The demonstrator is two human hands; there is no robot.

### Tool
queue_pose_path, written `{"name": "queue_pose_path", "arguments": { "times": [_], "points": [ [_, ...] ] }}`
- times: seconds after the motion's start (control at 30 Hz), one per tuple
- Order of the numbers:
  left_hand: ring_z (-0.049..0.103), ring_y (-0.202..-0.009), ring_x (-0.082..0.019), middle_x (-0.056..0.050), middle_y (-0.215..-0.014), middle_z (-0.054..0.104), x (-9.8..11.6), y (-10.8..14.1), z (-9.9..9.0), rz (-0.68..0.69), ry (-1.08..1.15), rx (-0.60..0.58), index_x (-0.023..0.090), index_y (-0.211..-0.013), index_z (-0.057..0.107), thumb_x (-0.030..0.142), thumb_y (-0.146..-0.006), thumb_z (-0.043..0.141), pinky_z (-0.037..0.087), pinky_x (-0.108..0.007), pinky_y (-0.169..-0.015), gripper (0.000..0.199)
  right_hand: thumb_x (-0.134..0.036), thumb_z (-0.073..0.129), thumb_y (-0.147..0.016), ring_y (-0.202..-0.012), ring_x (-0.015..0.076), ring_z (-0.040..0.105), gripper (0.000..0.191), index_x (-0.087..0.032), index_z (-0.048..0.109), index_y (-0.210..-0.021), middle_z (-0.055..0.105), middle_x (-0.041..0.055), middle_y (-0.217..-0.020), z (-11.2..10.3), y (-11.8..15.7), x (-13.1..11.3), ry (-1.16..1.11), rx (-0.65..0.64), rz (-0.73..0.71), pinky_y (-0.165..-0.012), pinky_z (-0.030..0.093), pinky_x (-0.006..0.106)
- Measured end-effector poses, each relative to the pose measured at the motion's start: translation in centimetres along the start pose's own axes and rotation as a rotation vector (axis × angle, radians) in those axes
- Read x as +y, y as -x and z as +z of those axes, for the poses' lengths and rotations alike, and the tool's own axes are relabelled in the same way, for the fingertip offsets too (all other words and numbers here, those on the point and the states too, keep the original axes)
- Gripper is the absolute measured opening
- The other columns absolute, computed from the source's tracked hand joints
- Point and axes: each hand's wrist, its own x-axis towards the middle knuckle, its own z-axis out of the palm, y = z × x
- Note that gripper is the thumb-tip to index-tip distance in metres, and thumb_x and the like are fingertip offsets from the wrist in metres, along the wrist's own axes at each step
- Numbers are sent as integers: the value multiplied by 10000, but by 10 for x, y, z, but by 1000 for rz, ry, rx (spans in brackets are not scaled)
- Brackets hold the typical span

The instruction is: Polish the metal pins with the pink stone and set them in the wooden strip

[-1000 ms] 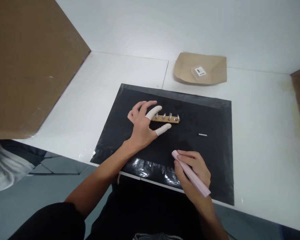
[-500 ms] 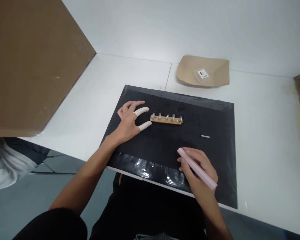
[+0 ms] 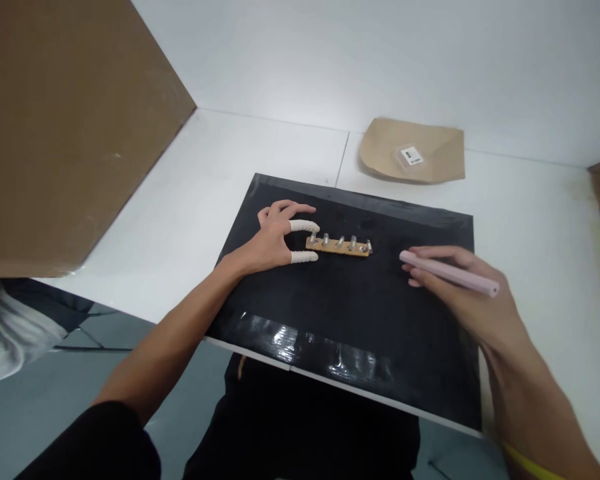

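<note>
At mat | two hands | one stick held | one five-post strip

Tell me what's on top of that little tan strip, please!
On the tan strip stands a row of small shiny pieces. The left hand is at its left end, maybe touching. The strip's underside and the black mat right beneath are covered.

I see room to pass over the near half of the black mat and between the strip and the pink stick, while the left hand hems in the strip's left end and the right hand blocks the mat's right side.
</note>
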Motion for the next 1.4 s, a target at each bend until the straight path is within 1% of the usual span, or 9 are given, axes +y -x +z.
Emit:
{"name": "queue_pose_path", "arguments": {
  "times": [0.1,0.2,0.33,0.43,0.57,0.63,0.73,0.9,1.4],
  "points": [
    [424,-1529,-360,-52,-1591,595,0,-5,0,27,17,-34,346,-1184,765,383,-799,934,283,-639,-1234,422,-368,976,-743,-937,247,831,361,-198,822,-1022,824,97,-1094,0,-32,-7,-61,-8,11,-748,716,248],
    [410,-1537,-360,-48,-1589,597,-2,-8,1,56,7,-52,330,-1148,766,358,-807,934,253,-641,-1248,381,-335,982,-721,-887,224,825,325,-204,813,-966,829,81,-1033,10,-55,-8,-137,-1,-10,-732,709,242],
    [410,-1534,-355,-48,-1592,593,-3,-8,3,58,12,-48,323,-1141,769,356,-820,922,262,-633,-1252,357,-322,982,-695,-737,170,774,356,-201,771,-955,823,66,-1022,23,-68,4,-301,-31,-40,-542,619,209],
    [411,-1532,-352,-54,-1593,590,-2,-7,3,51,21,-46,320,-1130,777,371,-831,912,267,-628,-1258,333,-299,984,-681,-661,135,718,389,-183,724,-947,819,72,-1003,24,-68,11,-372,-38,-28,-489,546,213],
    [410,-1541,-342,-43,-1586,597,0,-7,2,47,32,-46,325,-1103,782,357,-831,915,266,-618,-1268,304,-216,882,-812,-642,97,687,225,-178,676,-896,815,88,-1005,14,-64,12,-394,14,58,-495,456,262],
    [412,-1541,-347,-41,-1578,603,1,-7,1,47,47,-44,317,-1071,784,342,-837,909,264,-621,-1267,267,-200,857,-826,-644,94,686,193,-179,676,-890,815,79,-999,8,-63,14,-399,29,103,-496,431,292],
    [418,-1537,-351,-44,-1568,611,2,-6,1,56,79,-31,292,-1024,784,325,-861,884,257,-620,-1264,194,-241,883,-814,-625,112,686,211,-187,695,-890,808,60,-926,2,-62,20,-407,21,106,-482,459,269],
    [431,-1518,-367,-61,-1541,635,-1,-7,1,66,135,-37,265,-992,791,354,-863,882,235,-627,-1258,181,-267,1038,-572,-582,132,658,470,-193,715,-905,810,84,-947,4,-59,29,-438,14,11,-408,515,194],
    [547,-1429,-321,-42,-1423,712,-8,-7,0,97,218,-11,274,-940,820,347,-901,847,287,-579,-1247,87,-190,1002,-619,-566,142,656,379,-191,734,-888,809,111,-967,4,-56,33,-441,17,-26,-417,514,206]
  ]
}}
